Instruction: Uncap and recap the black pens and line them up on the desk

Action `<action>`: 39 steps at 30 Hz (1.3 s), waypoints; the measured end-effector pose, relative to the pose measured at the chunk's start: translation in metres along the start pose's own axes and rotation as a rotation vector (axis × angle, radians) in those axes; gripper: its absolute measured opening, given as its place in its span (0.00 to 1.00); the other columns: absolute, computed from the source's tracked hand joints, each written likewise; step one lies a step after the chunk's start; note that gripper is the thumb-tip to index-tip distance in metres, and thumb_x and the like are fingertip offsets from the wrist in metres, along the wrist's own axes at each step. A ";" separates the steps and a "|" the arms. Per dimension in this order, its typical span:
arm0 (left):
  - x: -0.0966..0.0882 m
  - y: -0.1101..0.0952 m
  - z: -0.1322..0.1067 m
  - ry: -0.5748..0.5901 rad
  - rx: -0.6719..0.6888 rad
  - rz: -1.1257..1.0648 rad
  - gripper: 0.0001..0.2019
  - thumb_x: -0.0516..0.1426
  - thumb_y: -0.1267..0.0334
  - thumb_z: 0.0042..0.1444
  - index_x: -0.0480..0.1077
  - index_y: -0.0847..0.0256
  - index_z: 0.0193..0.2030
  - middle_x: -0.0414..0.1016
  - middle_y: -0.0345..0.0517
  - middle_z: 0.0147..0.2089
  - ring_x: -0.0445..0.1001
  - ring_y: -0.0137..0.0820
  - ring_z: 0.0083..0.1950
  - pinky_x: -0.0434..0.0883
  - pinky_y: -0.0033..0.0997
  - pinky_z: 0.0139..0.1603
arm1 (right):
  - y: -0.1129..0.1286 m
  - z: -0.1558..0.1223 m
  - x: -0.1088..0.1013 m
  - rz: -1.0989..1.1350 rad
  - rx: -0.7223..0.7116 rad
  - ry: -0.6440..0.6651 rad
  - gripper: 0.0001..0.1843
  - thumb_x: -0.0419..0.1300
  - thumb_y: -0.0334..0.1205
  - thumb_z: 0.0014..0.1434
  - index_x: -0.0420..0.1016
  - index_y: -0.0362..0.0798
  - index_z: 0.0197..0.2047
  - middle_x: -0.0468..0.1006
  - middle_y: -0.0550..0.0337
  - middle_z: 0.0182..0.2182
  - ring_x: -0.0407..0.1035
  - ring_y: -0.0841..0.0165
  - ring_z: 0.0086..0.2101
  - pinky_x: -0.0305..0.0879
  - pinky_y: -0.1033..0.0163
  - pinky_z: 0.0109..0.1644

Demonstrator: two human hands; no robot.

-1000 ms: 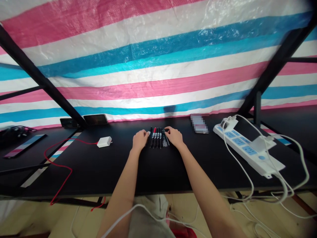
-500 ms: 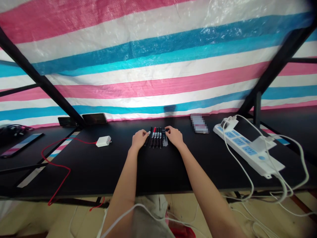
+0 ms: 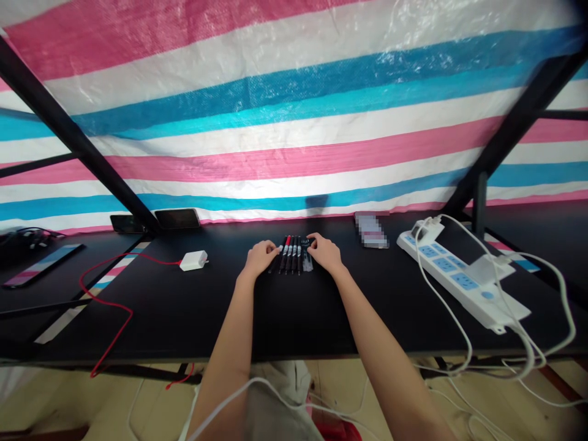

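A tight row of black marker pens (image 3: pixel 288 260) lies on the black tabletop, pointing away from me; one has a red cap (image 3: pixel 288 241). At the row's right end are a few slimmer pens with clear ends (image 3: pixel 307 263). My left hand (image 3: pixel 263 256) is closed at the left end, thumb and fingers gripping the outermost dark pen, which is partly hidden. On the opposite side, my right hand (image 3: pixel 325 251) curls its thumb and index finger against the clear-ended pens. Both forearms rest over the table's front edge.
Left of the pens lies a white charger (image 3: pixel 193 260) with a red cable (image 3: pixel 128 312). A white power strip (image 3: pixel 459 275) with plugs and trailing cables is on the right. Phones (image 3: pixel 177 218) lean at the back, and a blurred-out phone (image 3: pixel 372 231) lies nearer the right. Black metal bars (image 3: pixel 82 147) slant upward.
My left hand has shifted slightly right, pressing the leftmost pen closer against the row. The right hand stays at the other end. The whole view has drifted slightly.
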State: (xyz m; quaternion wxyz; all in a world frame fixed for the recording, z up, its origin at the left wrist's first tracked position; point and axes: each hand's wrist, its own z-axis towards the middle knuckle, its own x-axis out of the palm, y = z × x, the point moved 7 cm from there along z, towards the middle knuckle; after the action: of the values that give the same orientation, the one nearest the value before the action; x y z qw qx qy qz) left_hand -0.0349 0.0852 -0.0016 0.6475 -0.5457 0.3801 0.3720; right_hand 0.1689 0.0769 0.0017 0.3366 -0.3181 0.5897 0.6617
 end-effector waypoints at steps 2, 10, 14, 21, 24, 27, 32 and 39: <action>0.000 -0.001 -0.001 0.002 -0.007 0.003 0.15 0.49 0.50 0.54 0.69 0.58 0.32 0.71 0.42 0.33 0.69 0.31 0.37 0.60 0.28 0.34 | 0.000 0.000 0.001 -0.005 0.002 0.019 0.19 0.53 0.36 0.50 0.66 0.55 0.47 0.75 0.64 0.35 0.68 0.67 0.37 0.56 0.67 0.35; 0.000 -0.001 0.000 -0.022 0.021 0.004 0.14 0.50 0.51 0.54 0.68 0.58 0.31 0.71 0.41 0.32 0.68 0.30 0.35 0.59 0.27 0.32 | -0.001 0.001 0.000 0.005 0.024 0.037 0.19 0.54 0.38 0.49 0.67 0.56 0.46 0.75 0.65 0.34 0.68 0.66 0.36 0.56 0.66 0.35; -0.001 -0.002 0.000 -0.014 0.015 0.009 0.14 0.50 0.51 0.54 0.69 0.58 0.31 0.71 0.41 0.32 0.69 0.30 0.35 0.59 0.27 0.32 | -0.003 0.001 0.000 0.008 0.039 0.042 0.19 0.54 0.39 0.49 0.67 0.56 0.46 0.75 0.65 0.34 0.68 0.66 0.36 0.57 0.66 0.35; -0.003 -0.004 -0.003 -0.008 0.005 0.011 0.14 0.50 0.51 0.54 0.69 0.59 0.31 0.71 0.42 0.32 0.69 0.31 0.36 0.60 0.27 0.33 | -0.002 -0.001 -0.002 -0.002 0.050 -0.023 0.20 0.53 0.38 0.51 0.64 0.54 0.49 0.75 0.63 0.36 0.68 0.66 0.38 0.57 0.66 0.36; -0.002 -0.004 -0.002 -0.011 0.009 0.012 0.14 0.50 0.51 0.54 0.68 0.59 0.31 0.71 0.42 0.32 0.69 0.30 0.36 0.60 0.27 0.33 | -0.003 0.000 -0.001 0.011 0.034 -0.022 0.20 0.54 0.37 0.50 0.64 0.55 0.48 0.75 0.64 0.36 0.68 0.66 0.38 0.57 0.66 0.36; -0.001 -0.003 -0.001 -0.011 0.016 0.016 0.14 0.49 0.51 0.54 0.68 0.59 0.31 0.71 0.42 0.33 0.69 0.30 0.36 0.59 0.27 0.33 | -0.003 0.001 0.000 0.018 0.015 -0.004 0.18 0.54 0.36 0.50 0.65 0.56 0.46 0.75 0.66 0.35 0.68 0.67 0.37 0.57 0.66 0.35; 0.000 -0.001 0.000 -0.020 0.042 0.004 0.15 0.49 0.50 0.54 0.68 0.58 0.31 0.70 0.41 0.32 0.68 0.30 0.35 0.58 0.27 0.32 | -0.003 0.000 -0.001 0.024 0.014 0.003 0.18 0.53 0.36 0.50 0.67 0.56 0.45 0.75 0.65 0.35 0.67 0.67 0.36 0.56 0.66 0.34; 0.003 -0.002 0.001 -0.019 0.067 -0.009 0.14 0.49 0.51 0.54 0.67 0.58 0.31 0.69 0.41 0.31 0.67 0.30 0.34 0.58 0.27 0.31 | -0.001 -0.001 -0.001 0.016 0.000 0.013 0.17 0.52 0.37 0.51 0.67 0.56 0.46 0.75 0.65 0.34 0.67 0.68 0.36 0.55 0.67 0.33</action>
State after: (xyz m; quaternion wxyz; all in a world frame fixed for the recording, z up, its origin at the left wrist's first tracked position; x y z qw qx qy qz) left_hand -0.0316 0.0863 -0.0027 0.6708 -0.5219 0.3838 0.3611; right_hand 0.1704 0.0763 0.0017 0.3275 -0.3174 0.5944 0.6623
